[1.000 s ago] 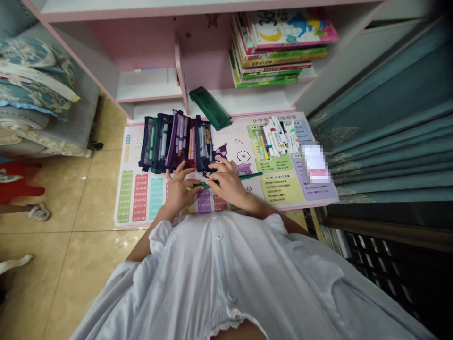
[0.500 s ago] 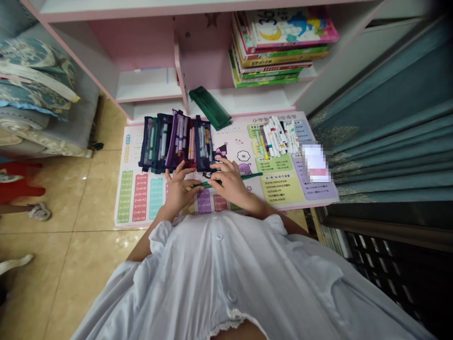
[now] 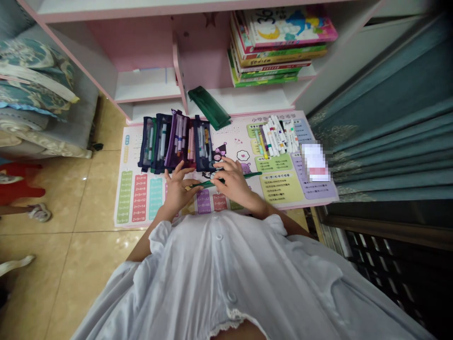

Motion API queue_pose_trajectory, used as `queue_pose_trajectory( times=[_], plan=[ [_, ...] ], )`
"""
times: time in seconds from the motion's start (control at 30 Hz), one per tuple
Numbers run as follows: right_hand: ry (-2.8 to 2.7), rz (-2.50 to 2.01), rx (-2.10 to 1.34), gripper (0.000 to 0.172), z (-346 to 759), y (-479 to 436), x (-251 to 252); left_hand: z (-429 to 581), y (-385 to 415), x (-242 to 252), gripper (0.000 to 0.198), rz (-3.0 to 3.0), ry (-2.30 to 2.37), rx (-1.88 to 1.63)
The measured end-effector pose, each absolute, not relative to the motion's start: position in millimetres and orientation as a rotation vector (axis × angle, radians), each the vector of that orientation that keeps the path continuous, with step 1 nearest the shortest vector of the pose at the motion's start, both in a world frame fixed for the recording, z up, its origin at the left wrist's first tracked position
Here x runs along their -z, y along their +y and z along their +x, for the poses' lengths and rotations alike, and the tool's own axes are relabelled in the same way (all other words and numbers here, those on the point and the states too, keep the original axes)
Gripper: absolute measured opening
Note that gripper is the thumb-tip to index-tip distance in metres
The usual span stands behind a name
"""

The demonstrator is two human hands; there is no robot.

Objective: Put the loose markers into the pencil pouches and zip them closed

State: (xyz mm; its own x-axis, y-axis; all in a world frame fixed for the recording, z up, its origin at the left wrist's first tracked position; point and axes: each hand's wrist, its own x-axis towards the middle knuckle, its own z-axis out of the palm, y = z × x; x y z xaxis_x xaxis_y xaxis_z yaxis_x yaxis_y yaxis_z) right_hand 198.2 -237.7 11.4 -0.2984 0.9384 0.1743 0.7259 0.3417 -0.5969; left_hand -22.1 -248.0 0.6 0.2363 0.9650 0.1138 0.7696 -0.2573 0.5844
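Both of my hands work on a flat green pencil pouch (image 3: 247, 176) that lies across the printed desk mat (image 3: 141, 198). My left hand (image 3: 177, 189) pinches its left end with thumb and fingers. My right hand (image 3: 231, 182) covers the pouch's middle, its fingers curled down on it. Just beyond my fingers stands a row of dark mesh pencil cases (image 3: 177, 141), open and full of pens.
A loose heap of white markers (image 3: 278, 137) lies on the mat at the right. Another green pouch (image 3: 208, 107) leans on the pink shelf unit (image 3: 177, 71), which holds a stack of books (image 3: 279, 47). A curtain hangs at the right, a sofa stands at the left.
My right hand has slid slightly right along the green pouch. The camera has shifted a little; everything else stays in place.
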Motion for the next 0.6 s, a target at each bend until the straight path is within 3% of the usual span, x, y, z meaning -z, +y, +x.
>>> queue_pose_trajectory(
  times=[0.6],
  plan=[
    [-2.081,-1.47,-0.59,0.02,210.0,-236.2,-8.6,-24.9,-244.6,2.7,0.006,2.132,1.606,-0.656]
  ],
)
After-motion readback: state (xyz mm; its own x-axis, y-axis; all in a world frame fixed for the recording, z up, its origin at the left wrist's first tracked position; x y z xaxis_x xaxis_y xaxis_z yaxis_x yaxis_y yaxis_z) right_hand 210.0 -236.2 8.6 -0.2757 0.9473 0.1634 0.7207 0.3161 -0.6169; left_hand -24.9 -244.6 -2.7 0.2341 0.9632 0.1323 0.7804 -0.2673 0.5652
